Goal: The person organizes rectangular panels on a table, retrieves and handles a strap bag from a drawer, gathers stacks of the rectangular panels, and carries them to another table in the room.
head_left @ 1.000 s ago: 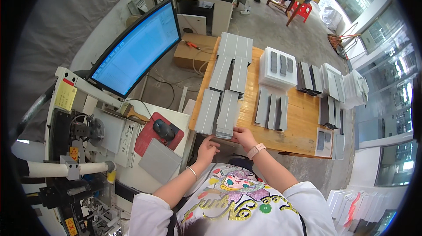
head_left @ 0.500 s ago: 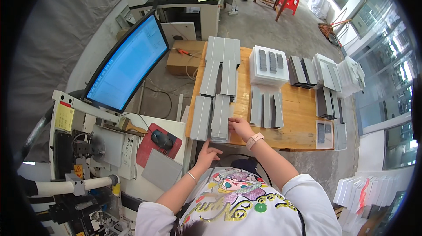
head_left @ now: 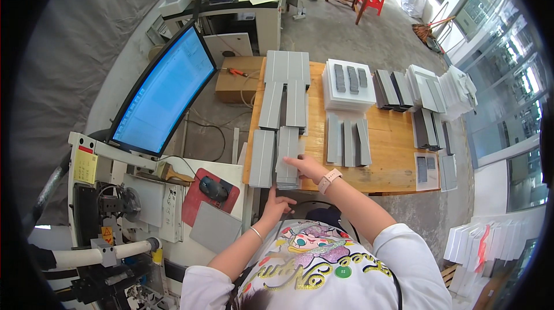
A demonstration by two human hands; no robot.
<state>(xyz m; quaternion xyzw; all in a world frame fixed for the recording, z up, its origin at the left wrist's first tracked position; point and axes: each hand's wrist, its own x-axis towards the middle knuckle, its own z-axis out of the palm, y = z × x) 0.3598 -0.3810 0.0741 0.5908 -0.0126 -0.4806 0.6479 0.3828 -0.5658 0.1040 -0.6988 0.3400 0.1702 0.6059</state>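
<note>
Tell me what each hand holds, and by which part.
The right hand rests on the near end of the top grey panel of a stack; a closed grip cannot be told. The left hand is below the table edge, holding nothing visible.

Single head-worn fisheye view, looking steeply down from above the person's own shoulders, wooden desk (head_left: 398,137) ahead at arm's reach, curved monitor (head_left: 164,93) off to the left, edges bending toward a dark round rim, forearms entering from the lower edge
</note>
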